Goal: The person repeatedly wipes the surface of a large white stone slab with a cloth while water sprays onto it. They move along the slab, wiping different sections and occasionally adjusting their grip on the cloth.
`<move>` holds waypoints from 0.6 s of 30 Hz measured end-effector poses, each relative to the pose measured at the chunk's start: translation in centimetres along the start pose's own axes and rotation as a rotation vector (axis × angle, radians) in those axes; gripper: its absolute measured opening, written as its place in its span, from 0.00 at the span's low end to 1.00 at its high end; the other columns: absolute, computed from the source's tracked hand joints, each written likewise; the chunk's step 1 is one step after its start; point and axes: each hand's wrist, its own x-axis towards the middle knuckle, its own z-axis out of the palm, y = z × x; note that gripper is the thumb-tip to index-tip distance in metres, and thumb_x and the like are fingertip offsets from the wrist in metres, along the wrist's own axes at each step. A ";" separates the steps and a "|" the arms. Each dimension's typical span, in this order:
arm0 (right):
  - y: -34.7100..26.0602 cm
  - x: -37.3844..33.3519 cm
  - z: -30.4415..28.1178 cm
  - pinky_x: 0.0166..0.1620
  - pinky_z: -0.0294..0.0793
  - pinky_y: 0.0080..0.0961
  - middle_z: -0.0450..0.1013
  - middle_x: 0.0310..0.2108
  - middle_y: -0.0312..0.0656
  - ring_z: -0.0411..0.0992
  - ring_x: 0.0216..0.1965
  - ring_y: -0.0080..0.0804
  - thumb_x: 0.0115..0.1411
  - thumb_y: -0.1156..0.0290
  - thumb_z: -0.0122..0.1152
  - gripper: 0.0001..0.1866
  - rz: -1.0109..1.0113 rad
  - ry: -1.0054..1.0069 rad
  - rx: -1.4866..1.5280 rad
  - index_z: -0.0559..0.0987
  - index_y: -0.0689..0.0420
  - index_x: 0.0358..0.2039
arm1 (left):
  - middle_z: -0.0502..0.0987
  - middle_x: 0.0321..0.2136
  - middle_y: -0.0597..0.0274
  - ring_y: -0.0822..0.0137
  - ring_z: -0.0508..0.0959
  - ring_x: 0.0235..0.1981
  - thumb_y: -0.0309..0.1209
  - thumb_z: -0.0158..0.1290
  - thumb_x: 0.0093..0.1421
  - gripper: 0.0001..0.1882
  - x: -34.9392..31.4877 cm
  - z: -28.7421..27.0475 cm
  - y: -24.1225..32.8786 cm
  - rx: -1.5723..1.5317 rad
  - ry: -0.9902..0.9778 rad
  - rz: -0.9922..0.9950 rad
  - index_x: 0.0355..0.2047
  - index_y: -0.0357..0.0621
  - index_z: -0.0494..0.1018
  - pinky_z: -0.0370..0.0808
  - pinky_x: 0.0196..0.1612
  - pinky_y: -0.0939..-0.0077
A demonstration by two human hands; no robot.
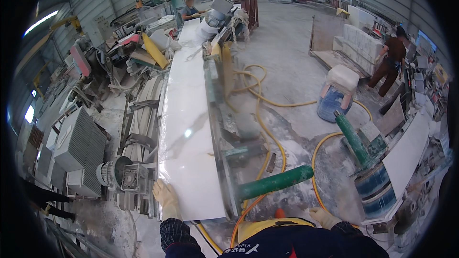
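Note:
A long white glossy slab with grey veining runs away from me along a machine bed. My left hand, in a cream rubber glove, lies on the slab's near left edge with its fingers stretched out. My right hand, gloved the same way, hangs low to the right of my body. Its fingers look loosely bent, and nothing shows in them. A green roller sticks out from the machine's right side, between the slab and my right hand.
A motor sits left of the slab. Yellow hose loops over the wet floor. A blue barrel and another green roller stand to the right. One person is at the slab's far end; another stands at the right.

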 end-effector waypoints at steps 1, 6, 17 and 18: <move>-0.5 0.0 -0.1 0.58 0.74 0.36 0.81 0.50 0.47 0.78 0.55 0.46 0.64 0.57 0.58 0.20 0.014 -0.005 -0.023 0.84 0.53 0.52 | 0.70 0.59 0.39 0.41 0.67 0.60 0.38 0.43 0.67 0.29 -0.1 -0.2 -0.1 -0.017 0.007 0.006 0.62 0.29 0.64 0.57 0.69 0.48; -4.0 0.1 -0.5 0.60 0.73 0.36 0.80 0.53 0.48 0.76 0.57 0.46 0.64 0.57 0.57 0.22 0.032 -0.055 0.008 0.82 0.51 0.55 | 0.72 0.59 0.38 0.42 0.68 0.62 0.39 0.43 0.68 0.29 -1.9 -1.7 -1.4 -0.051 0.015 0.049 0.62 0.29 0.66 0.57 0.69 0.48; -6.4 0.0 0.2 0.59 0.74 0.39 0.80 0.53 0.46 0.77 0.56 0.46 0.64 0.56 0.57 0.22 0.082 -0.035 0.033 0.82 0.49 0.56 | 0.74 0.58 0.34 0.40 0.72 0.60 0.39 0.43 0.70 0.29 -12.2 -4.7 -5.5 0.014 0.043 0.019 0.61 0.27 0.68 0.64 0.66 0.49; -6.1 -0.1 0.2 0.59 0.74 0.37 0.80 0.53 0.47 0.77 0.56 0.45 0.64 0.57 0.58 0.23 0.107 -0.028 0.040 0.82 0.51 0.56 | 0.74 0.58 0.35 0.41 0.72 0.61 0.39 0.43 0.70 0.29 -13.1 -5.0 -5.2 0.002 0.052 -0.061 0.61 0.27 0.68 0.63 0.67 0.50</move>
